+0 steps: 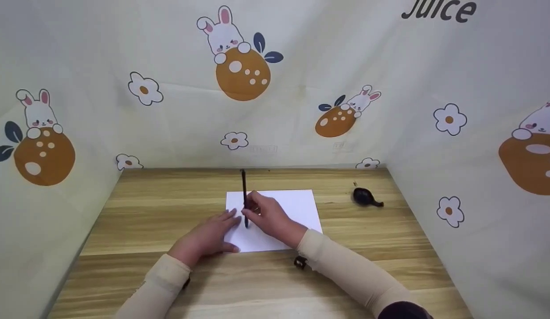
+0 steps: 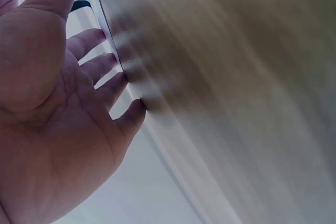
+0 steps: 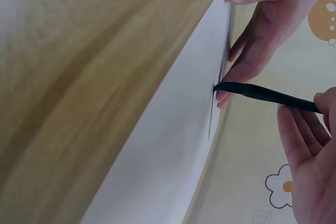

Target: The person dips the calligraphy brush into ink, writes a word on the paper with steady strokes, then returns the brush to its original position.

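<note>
A sheet of white paper [image 1: 283,201] lies on the wooden table. My right hand [image 1: 269,216] pinches a slim black writing brush [image 1: 244,186] that stands nearly upright over the paper's left part. In the right wrist view the dark tip of the brush [image 3: 257,92] meets the sheet, and a thin dark line [image 3: 210,124] shows on the paper beside it. My left hand [image 1: 210,235] rests with spread fingers on the sheet's left edge, thumb near its lower left corner. The left wrist view shows that palm [image 2: 68,124] with the fingertips at the tabletop.
At the right of the table [image 1: 368,266] lies a black, rounded object with a narrow end [image 1: 364,196]. A pale curtain [image 1: 177,124] printed with rabbits, oranges and flowers encloses the back and both sides.
</note>
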